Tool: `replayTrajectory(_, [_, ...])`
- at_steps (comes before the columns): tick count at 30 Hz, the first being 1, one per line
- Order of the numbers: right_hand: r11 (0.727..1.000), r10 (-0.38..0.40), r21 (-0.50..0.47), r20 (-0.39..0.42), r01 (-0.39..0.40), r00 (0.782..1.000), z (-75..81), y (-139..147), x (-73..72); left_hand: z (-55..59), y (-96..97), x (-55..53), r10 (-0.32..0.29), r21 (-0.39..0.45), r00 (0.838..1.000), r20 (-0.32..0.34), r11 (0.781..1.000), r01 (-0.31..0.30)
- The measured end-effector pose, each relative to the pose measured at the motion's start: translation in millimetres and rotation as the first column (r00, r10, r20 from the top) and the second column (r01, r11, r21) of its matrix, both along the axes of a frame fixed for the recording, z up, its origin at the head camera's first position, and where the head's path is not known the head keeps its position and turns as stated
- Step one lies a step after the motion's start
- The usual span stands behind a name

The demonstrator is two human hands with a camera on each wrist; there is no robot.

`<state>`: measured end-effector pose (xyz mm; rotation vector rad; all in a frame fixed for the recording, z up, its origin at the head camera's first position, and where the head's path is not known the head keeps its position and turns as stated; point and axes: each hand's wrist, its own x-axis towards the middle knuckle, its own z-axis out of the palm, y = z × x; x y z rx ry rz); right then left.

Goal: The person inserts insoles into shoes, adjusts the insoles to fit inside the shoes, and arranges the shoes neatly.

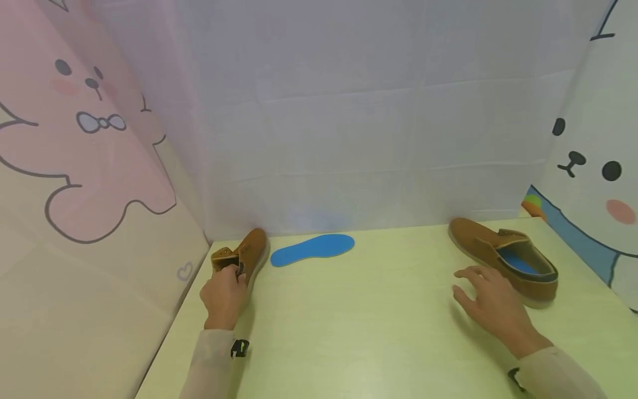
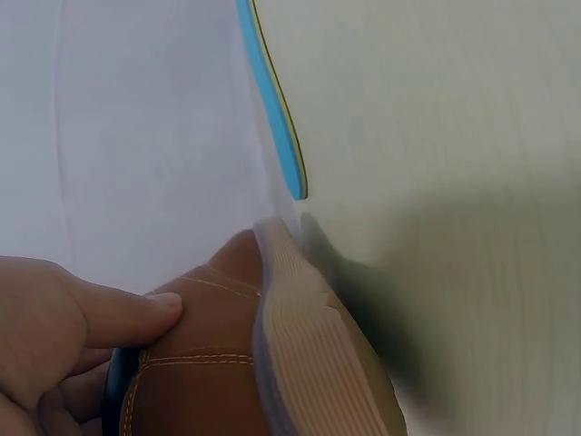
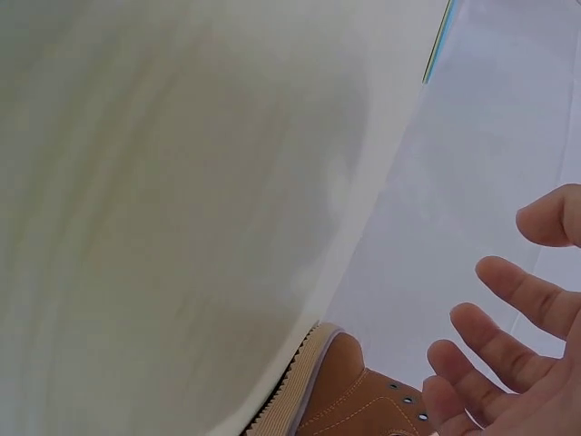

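Note:
At the table's left side my left hand point(image 1: 224, 296) grips a brown shoe point(image 1: 255, 252) by the side of its opening. In the left wrist view the thumb point(image 2: 150, 318) presses the stitched brown upper, while the other fingers go inside, partly hidden. The shoe's ribbed pale sole point(image 2: 309, 345) faces the camera there. My right hand point(image 1: 493, 305) hovers with spread, relaxed fingers, holding nothing, just left of a second brown shoe point(image 1: 473, 235). Inside that shoe lies a blue insole point(image 1: 518, 261). Another blue insole point(image 1: 314, 249) lies flat near the table's back edge, right of the left shoe.
The pale yellow-green table point(image 1: 359, 321) ends at a whitish cloth point(image 1: 369, 138) hanging behind it. Cloth panels with cartoon animals, a pink one point(image 1: 114, 160) and a white one point(image 1: 588, 221), stand at the left and right sides.

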<state>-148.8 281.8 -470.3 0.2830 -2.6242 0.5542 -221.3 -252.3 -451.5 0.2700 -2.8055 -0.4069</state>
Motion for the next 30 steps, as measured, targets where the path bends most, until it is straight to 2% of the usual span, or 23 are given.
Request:
replayTrajectory(9, [1.000,0.009,-0.022,-0.001,-0.009,1.000,1.5,2,-1.1,13.1,4.2,8.0,-0.055,-0.056,0.993,-0.105,0.997,0.050])
replayTrajectory(16, [1.000,0.006,-0.019,-0.011,-0.007,1.000,2.6,3,2.8,27.4,19.7,18.1,-0.136,-0.110,0.962,-0.235,0.987,0.113])
replayTrajectory(20, [1.000,0.007,-0.019,-0.017,-0.008,1.000,2.5,3,3.0,31.2,31.7,24.6,-0.207,-0.145,0.930,-0.302,0.975,0.170])
replayTrajectory(24, [1.000,0.005,-0.020,-0.018,-0.005,1.000,1.8,4,3.0,28.3,46.7,26.7,-0.311,-0.179,0.879,-0.362,0.948,0.262])
replayTrajectory(30, [0.999,-0.003,-0.037,-0.016,0.002,1.000,0.2,5,4.3,18.8,72.0,29.8,-0.445,-0.222,0.807,-0.389,0.895,0.387])
